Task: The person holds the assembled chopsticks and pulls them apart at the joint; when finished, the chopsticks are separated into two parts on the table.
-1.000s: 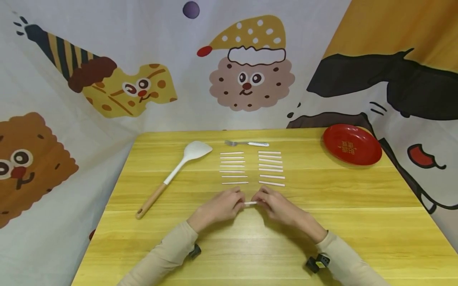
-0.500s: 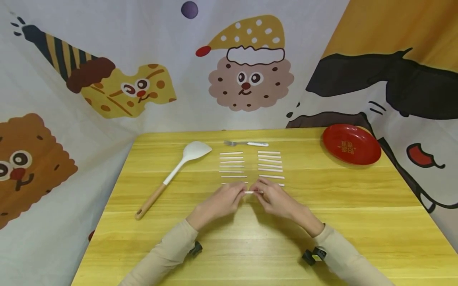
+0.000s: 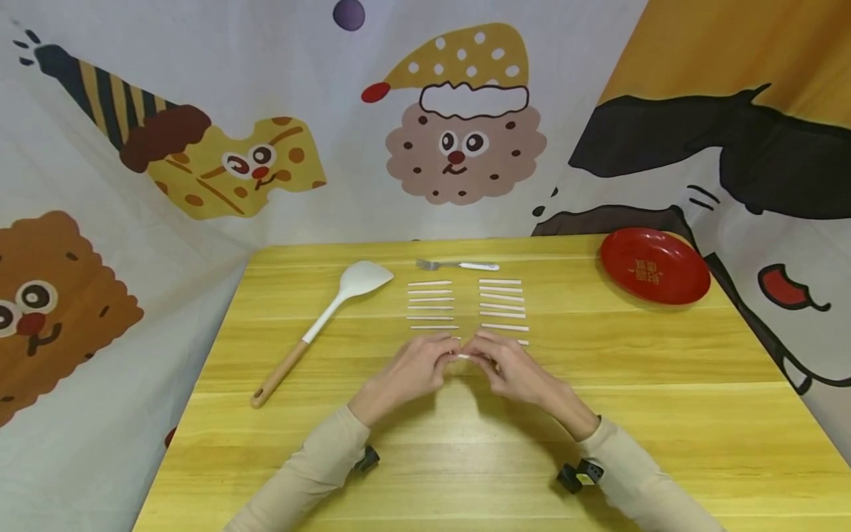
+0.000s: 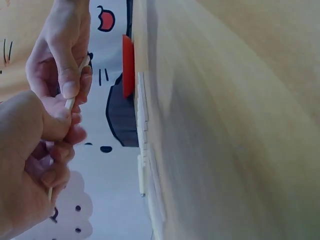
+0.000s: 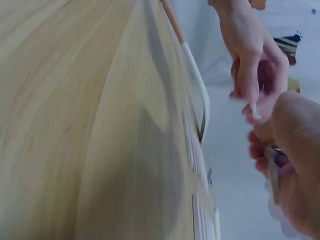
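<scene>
In the middle of the table, my left hand and right hand meet, thumbs and fingers pinching a thin white stick between them. The left wrist view shows the stick raised off the tabletop, with one end poking out past the right hand. In the right wrist view, the other end shows under my right palm. Fingers hide much of it, so I cannot tell whether it is one piece or two. Beyond the hands lie a left column of thin sticks and a right column of thicker ones.
A white spatula with a wooden handle lies at the left. Past the sticks is a small fork with a white handle. The red plate sits at the far right corner. A printed cloth hangs behind the table.
Both hands have moved slightly away from me with the stick, covering the nearest sticks of the columns. They have also drawn closer together, so less of the stick shows between them.
</scene>
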Demonstrator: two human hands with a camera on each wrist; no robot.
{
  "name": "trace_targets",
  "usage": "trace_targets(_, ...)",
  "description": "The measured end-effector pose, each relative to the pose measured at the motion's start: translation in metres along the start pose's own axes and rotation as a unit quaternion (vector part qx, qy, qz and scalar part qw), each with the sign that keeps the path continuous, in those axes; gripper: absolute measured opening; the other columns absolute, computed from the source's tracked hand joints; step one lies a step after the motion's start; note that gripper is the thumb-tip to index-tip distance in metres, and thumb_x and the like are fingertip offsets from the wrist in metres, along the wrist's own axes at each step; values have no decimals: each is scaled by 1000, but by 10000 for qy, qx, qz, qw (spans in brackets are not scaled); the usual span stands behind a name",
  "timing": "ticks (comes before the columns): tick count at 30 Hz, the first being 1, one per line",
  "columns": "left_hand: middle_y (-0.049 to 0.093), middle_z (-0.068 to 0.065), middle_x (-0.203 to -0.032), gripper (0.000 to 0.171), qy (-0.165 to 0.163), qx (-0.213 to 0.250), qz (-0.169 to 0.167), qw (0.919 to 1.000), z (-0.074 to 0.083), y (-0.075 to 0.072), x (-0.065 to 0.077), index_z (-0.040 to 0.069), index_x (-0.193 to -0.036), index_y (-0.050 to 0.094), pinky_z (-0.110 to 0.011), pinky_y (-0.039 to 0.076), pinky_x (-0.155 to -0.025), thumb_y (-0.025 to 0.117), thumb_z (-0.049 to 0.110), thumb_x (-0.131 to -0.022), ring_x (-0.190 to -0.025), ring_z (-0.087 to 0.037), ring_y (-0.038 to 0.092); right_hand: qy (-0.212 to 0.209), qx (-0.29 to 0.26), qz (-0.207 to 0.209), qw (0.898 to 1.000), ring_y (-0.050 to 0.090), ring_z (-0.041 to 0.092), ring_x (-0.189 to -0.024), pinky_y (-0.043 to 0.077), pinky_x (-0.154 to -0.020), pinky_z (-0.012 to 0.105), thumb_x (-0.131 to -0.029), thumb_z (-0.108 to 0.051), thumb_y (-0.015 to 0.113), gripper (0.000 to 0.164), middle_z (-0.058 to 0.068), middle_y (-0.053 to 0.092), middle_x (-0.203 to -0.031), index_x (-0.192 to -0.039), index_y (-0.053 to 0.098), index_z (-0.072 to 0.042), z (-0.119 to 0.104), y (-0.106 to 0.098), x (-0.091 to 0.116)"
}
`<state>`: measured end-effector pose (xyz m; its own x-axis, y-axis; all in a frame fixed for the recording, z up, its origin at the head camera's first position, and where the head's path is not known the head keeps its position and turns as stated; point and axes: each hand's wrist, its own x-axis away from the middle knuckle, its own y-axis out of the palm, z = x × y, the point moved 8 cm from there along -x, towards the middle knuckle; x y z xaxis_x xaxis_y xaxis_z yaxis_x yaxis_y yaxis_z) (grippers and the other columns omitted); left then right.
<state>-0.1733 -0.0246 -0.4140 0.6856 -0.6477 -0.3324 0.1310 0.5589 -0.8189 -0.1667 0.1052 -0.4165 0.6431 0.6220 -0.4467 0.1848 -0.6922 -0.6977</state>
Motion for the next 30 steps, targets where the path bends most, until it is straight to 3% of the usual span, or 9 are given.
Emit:
trace_targets(6, 69, -4, -85, 12, -560, 100, 713, 9958, -29, -38, 15, 5, -100, 77, -18, 40, -53, 66, 1, -95, -61, -5, 45, 178, 199, 1005, 9946, 45, 1, -63, 39, -49, 15, -83, 19, 67, 29, 1, 58, -79, -102, 75, -2, 21, -38, 19)
trace_targets(13, 62, -3, -84, 13, -690, 630, 795, 9924, -46, -51, 24, 3, -104, 72, -19, 42, -52, 60, 7, -101, -64, -6, 46, 465, 697, 1035, 9911, 47, 2, -64, 40, -50, 15, -86, 9, 72, 18, 0, 64, -81, -101, 73, -2, 33, -51, 31)
trace_targets(20, 56, -3, -92, 17, -905, 498, 570, 9930, -53, -43, 25, -1, -110, 68, -21, 46, -59, 54, 3, -102, -72, -9, 48, 776, 836, 833, 9900, 54, 5, -68, 50, -54, 23, -84, 13, 67, 22, 6, 67, -87, -100, 71, 0, 41, -48, 37)
trace_targets(30, 60, -4, -98, 19, -1053, 99, 26, 9944, -59, -17, 18, 2, -111, 72, -23, 55, -74, 59, 1, -97, -84, -10, 57, 916, 888, 501, 9906, 68, 19, -85, 61, -73, 29, -85, 11, 71, 20, 9, 68, -98, -100, 71, -1, 48, -34, 33)
